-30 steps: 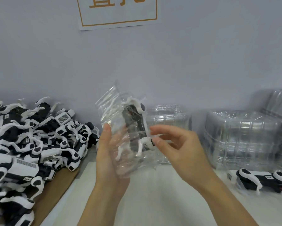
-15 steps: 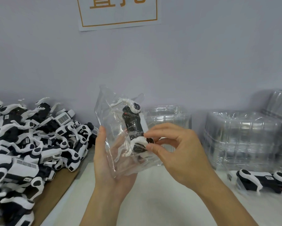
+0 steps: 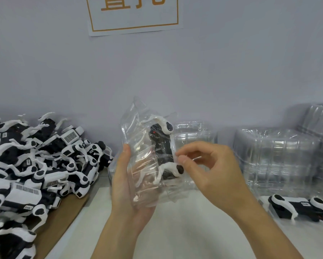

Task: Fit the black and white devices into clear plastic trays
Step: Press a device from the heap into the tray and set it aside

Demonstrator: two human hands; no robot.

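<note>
My left hand (image 3: 128, 186) holds a clear plastic tray (image 3: 145, 146) upright in its palm, thumb on the tray's left edge. A black and white device (image 3: 162, 148) stands on end inside the tray. My right hand (image 3: 211, 171) pinches the tray's right edge beside the device with thumb and forefinger. A large pile of black and white devices (image 3: 35, 165) lies on the left. One more device (image 3: 298, 207) lies flat on the table at the right.
Stacks of clear trays (image 3: 276, 161) stand against the wall at the right, and another stack (image 3: 194, 133) stands behind my hands. A brown cardboard sheet (image 3: 63, 219) lies under the pile. A paper sign (image 3: 134, 14) hangs on the wall.
The device has settled deeper into the tray. My right fingers shifted from the device's lower white end up to the tray's right edge; my left hand kept hold.
</note>
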